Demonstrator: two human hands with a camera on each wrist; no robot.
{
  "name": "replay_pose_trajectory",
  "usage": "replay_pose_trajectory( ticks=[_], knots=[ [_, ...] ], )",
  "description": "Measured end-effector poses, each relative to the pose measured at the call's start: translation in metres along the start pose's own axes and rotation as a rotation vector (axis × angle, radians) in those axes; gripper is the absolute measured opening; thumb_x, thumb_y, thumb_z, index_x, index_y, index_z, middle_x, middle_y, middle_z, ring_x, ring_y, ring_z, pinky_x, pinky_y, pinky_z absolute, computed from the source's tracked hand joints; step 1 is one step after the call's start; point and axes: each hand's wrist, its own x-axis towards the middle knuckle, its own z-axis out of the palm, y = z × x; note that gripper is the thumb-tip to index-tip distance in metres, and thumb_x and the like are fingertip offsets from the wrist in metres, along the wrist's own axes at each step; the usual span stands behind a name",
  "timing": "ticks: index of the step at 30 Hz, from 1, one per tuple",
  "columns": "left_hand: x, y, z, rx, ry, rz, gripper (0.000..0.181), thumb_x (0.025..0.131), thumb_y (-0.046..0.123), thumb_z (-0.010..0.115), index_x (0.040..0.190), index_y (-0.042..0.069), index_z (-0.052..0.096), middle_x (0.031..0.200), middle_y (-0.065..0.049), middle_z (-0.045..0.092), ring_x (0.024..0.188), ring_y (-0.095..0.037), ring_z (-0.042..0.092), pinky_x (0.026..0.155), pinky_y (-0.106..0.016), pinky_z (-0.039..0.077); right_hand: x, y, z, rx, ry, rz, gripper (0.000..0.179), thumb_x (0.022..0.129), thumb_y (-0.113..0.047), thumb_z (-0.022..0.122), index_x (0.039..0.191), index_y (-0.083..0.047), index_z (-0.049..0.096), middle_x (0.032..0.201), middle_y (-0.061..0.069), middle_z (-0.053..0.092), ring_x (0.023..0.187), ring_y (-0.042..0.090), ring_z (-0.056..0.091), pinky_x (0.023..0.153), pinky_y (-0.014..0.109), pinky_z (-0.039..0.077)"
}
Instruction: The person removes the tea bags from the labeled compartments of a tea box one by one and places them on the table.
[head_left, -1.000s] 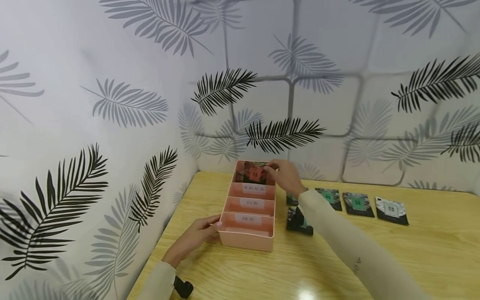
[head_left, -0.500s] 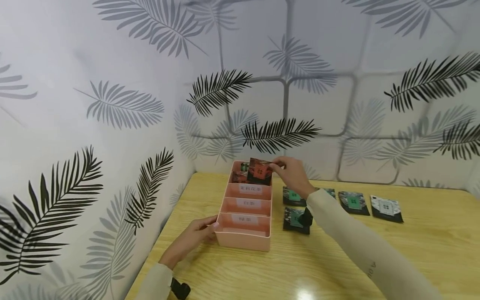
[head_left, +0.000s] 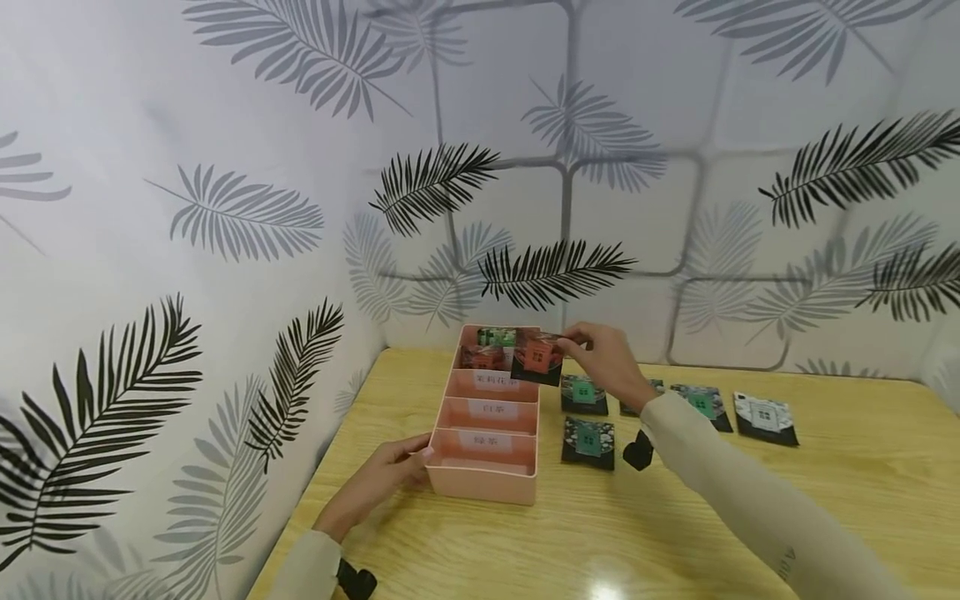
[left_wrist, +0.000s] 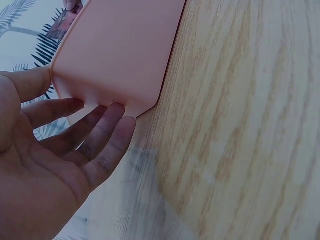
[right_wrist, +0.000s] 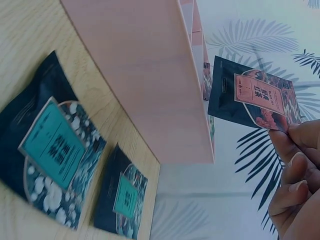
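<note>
My right hand (head_left: 609,358) pinches a red-labelled tea sachet (right_wrist: 257,94) at its top edge between thumb and fingertips. In the head view the sachet hangs over the right rim of the pink divided box (head_left: 483,483), at its far compartment. Inside that compartment lie another red sachet (head_left: 483,357) and a green one (head_left: 495,337). My left hand (head_left: 382,479) holds the box at its near left corner. In the left wrist view the thumb is at the rim and the fingertips (left_wrist: 117,109) press against the outer wall.
Right of the box lie several dark sachets with green labels, among them a near one (head_left: 588,442) and one behind it (head_left: 583,395). A white-labelled sachet (head_left: 765,417) lies farther right. White labels mark the box dividers. Leaf-patterned walls (head_left: 660,317) border the wooden table (head_left: 675,550).
My right hand has lifted the red sachet up from the far compartment and moved it rightward past the box's rim, uncovering the sachets inside. The left hand stays at the box corner.
</note>
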Motion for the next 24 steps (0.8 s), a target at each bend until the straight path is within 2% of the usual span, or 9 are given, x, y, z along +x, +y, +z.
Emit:
replay_pose_trajectory(
  ticks=[3,7,11,16,24],
  knots=[
    [0.001,0.0,0.001,-0.003,-0.003,-0.005,0.055,0.1,0.038,0.048,0.148,0.013,0.036,0.141,-0.012,0.048,0.109,-0.024,0.06,0.09,-0.049,0.049,-0.007,0.003,-0.008,-0.01,0.008,-0.005,0.019,0.096,-0.029,0.06,0.105,-0.017,0.071,0.089,-0.004,0.07,0.068,0.013,0.057,0.06,0.035,0.046],
    [0.001,0.0,0.002,-0.009,0.003,-0.004,0.057,0.1,0.039,0.048,0.148,0.011,0.036,0.141,-0.013,0.048,0.107,-0.026,0.06,0.09,-0.05,0.049,-0.016,0.011,-0.018,-0.026,0.01,-0.012,0.02,0.096,-0.03,0.06,0.105,-0.017,0.071,0.093,-0.004,0.07,0.07,0.012,0.056,0.062,0.034,0.047],
    [0.001,0.0,0.003,-0.01,0.018,-0.007,0.059,0.099,0.039,0.05,0.148,0.01,0.035,0.143,-0.014,0.045,0.106,-0.026,0.061,0.089,-0.048,0.05,-0.026,0.021,-0.025,-0.045,0.01,0.006,0.02,0.095,-0.033,0.06,0.103,-0.019,0.071,0.093,-0.005,0.069,0.07,0.012,0.056,0.061,0.033,0.047],
    [0.001,0.0,0.003,-0.009,0.014,-0.018,0.06,0.099,0.04,0.05,0.148,0.011,0.035,0.144,-0.015,0.044,0.104,-0.027,0.061,0.088,-0.047,0.05,-0.038,0.03,-0.034,-0.088,0.019,0.027,0.019,0.094,-0.034,0.061,0.102,-0.02,0.072,0.087,-0.006,0.069,0.059,0.014,0.05,0.053,0.032,0.041],
    [0.002,0.0,0.003,0.0,0.02,-0.028,0.059,0.099,0.04,0.05,0.147,0.01,0.037,0.139,-0.014,0.049,0.106,-0.025,0.061,0.089,-0.046,0.05,-0.051,0.036,-0.052,-0.082,-0.007,0.062,0.019,0.094,-0.034,0.061,0.102,-0.021,0.071,0.089,-0.003,0.069,0.057,0.016,0.05,0.049,0.031,0.04]
  ],
)
